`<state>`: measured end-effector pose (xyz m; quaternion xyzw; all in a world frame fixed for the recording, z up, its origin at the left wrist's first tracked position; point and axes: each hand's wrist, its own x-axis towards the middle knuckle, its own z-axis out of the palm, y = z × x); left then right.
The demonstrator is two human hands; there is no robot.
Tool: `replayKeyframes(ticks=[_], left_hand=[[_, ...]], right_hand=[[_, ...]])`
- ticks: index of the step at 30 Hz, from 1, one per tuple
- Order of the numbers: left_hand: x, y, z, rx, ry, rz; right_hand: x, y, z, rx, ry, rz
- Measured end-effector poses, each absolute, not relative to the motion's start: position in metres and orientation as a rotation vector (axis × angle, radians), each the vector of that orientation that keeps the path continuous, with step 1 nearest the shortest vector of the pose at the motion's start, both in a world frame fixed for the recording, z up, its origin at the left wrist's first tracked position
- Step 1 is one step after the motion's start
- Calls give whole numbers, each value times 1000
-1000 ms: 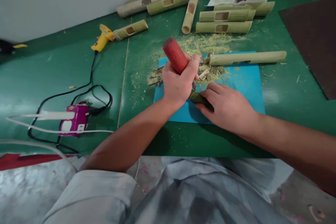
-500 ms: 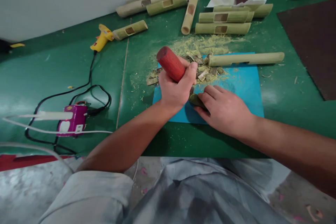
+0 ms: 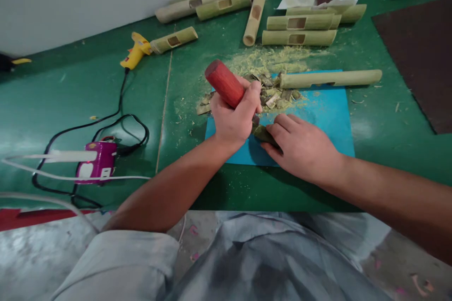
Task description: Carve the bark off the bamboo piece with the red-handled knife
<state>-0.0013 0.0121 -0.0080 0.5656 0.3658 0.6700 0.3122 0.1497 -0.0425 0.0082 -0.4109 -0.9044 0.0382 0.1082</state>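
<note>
My left hand (image 3: 231, 124) is wrapped round the thick red wooden handle (image 3: 224, 83) of a tool, which slants up to the left. The tool's working end is mostly hidden below my fist, close to a dark green piece of bamboo (image 3: 264, 135). The fingers and thumb of my right hand (image 3: 306, 146) hold this piece down on a blue sheet (image 3: 332, 122). Just beyond my hands lie several loose bamboo chips (image 3: 271, 99) and yellowish shavings. A long bamboo tube (image 3: 332, 78) rests across the sheet's far edge.
Several bamboo tubes with cut windows (image 3: 300, 37) lie at the back. To the left are a yellow glue gun (image 3: 136, 51), its black cord and a purple power socket block (image 3: 97, 162). A dark brown mat (image 3: 420, 56) covers the right side of the green table (image 3: 190, 160).
My left hand has shifted slightly left with the red-handled tool, showing a bit more of the green piece's near end. My right hand stays in place.
</note>
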Motion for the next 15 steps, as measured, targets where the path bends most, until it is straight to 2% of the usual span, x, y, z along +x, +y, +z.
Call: replayKeyframes(ticks=[15], left_hand=[[-2, 12, -7, 1448, 960, 1744]], right_hand=[[148, -42, 10, -1245, -2665, 164]])
